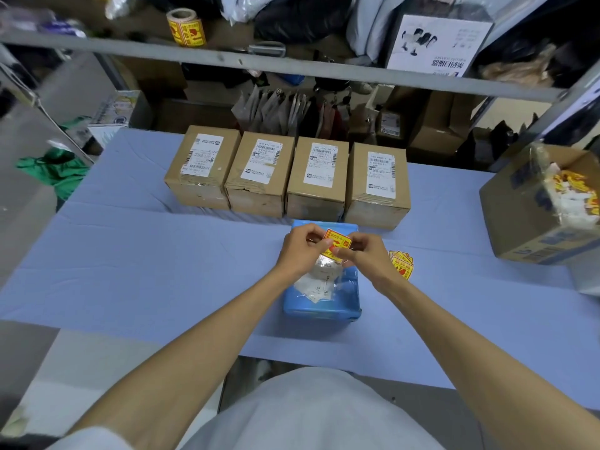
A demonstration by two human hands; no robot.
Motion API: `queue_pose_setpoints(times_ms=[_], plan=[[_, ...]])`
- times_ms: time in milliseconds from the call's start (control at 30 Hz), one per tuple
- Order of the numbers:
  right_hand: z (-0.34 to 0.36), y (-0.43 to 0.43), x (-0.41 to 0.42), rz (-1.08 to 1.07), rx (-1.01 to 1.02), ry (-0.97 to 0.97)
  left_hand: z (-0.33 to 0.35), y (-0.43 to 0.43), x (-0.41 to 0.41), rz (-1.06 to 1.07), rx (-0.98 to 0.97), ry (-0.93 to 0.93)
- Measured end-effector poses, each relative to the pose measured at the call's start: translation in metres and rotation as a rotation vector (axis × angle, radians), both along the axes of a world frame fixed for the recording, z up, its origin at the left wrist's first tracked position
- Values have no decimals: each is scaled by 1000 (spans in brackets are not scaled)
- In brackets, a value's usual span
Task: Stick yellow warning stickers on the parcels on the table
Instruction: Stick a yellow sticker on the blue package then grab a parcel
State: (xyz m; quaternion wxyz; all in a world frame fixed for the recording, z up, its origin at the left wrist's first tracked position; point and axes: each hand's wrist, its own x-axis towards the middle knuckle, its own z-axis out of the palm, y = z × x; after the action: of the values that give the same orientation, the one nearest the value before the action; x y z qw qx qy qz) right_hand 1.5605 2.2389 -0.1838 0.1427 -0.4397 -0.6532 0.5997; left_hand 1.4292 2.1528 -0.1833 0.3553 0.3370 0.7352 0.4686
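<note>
A yellow and red warning sticker is held above a blue parcel at the table's middle. My left hand pinches the sticker's left edge and my right hand pinches its lower right edge. The blue parcel has a white shipping label on top. Several brown cardboard parcels with white labels stand in a row behind it. A small stack of loose yellow stickers lies on the blue table cover just right of my right hand.
An open cardboard box with sticker scraps stands at the right table edge. A roll of yellow stickers sits on the shelf above, whose grey rail crosses the view. Boxes and bags fill the space behind the table.
</note>
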Motion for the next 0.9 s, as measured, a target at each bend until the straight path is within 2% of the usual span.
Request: queue_pose_setpoints(times_ms=[167,333,600,800,900], plan=[[8,4,-5,-140,-128,90,1,1,-1,29,22,-145],[12,6,-12,-229,-143,129,1,-2,-1,-100,-29,-332],[12,-2,-17,-170,-166,164,0,-2,-2,-55,-16,-343],[14,-1,-19,-110,-143,92,1,-2,-10,68,-4,-302],[13,0,-19,-72,-137,33,2,-2,-16,60,-28,-306]])
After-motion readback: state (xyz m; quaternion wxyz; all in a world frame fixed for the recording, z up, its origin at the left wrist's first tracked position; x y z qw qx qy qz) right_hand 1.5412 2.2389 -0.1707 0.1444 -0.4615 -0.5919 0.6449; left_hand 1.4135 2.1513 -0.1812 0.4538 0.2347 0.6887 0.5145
